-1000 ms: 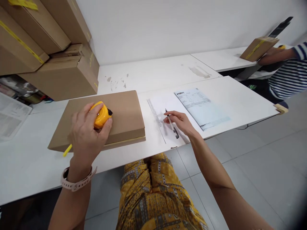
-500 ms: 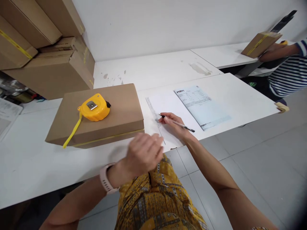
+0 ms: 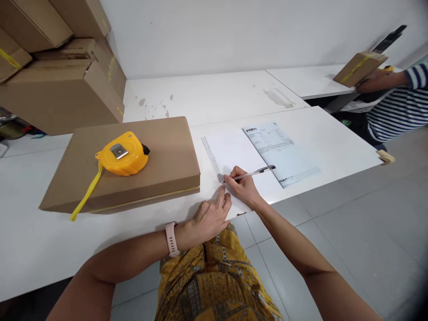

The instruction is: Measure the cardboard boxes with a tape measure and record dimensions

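Observation:
My right hand (image 3: pixel 243 186) is closed round a pen (image 3: pixel 257 172), with the tip on the left column of a white sheet (image 3: pixel 234 151) on the white table (image 3: pixel 334 133). My left hand (image 3: pixel 210 216) rests at the sheet's near corner by the table's front edge, fingers loosely extended and holding nothing. A yellow tape measure (image 3: pixel 123 153) lies on a flat brown cardboard box (image 3: pixel 167 160) to the left, its yellow tape end hanging over the box's near edge.
A printed light-blue form (image 3: pixel 284 151) lies right of the white sheet. Stacked cardboard boxes (image 3: pixel 60 89) stand at the back left. At the far right another person in a striped sleeve (image 3: pixel 397 107) holds a small box (image 3: pixel 359 67) on another table.
My left hand let go of the tape measure, left it on the box and moved right to the sheet's corner. My right hand turned the pen and set its tip on the sheet.

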Available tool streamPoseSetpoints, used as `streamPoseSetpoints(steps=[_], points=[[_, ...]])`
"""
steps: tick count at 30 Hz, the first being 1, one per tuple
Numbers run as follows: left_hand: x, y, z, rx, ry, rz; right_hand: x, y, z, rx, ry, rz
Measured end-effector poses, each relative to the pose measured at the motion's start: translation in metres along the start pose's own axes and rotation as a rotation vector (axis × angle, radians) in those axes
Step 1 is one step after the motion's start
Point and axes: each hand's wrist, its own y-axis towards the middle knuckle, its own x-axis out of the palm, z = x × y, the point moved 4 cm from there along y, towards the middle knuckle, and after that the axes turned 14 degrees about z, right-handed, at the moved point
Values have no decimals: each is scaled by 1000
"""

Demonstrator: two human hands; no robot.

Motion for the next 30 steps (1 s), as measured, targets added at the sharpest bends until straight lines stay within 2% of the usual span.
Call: streamPoseSetpoints(steps=[9,19,30], points=[[7,-1,2,28,36,12,-2,-1,-3,-56,-86,38],[5,-3,3,45,55,90,0,-1,0,-56,-95,20],[2,-3,3,45,64,97,0,-1,0,-62,-91,13]])
